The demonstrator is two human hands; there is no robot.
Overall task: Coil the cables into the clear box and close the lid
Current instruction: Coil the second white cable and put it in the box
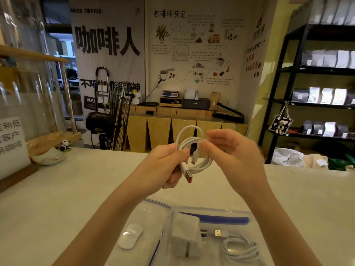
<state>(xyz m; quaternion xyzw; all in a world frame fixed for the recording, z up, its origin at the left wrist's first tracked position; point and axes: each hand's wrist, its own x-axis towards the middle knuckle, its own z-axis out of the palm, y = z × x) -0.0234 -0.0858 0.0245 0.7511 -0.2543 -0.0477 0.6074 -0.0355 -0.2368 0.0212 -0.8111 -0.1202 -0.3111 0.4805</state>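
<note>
At the far left edge of the pale counter (57, 189) sits a small bowl (49, 157) with a toy panda (64, 145) on its rim. Above the counter's middle, the left hand (165, 166) is clamped on a coiled white cable (194, 150), its plug (187, 174) poking down; the right hand (234, 156) pinches the same coil with loose fingers. At the near edge lie a white mouse (130, 236), a clear box (211, 214) holding a charger (187, 237), and a second cable (240, 248).
</note>
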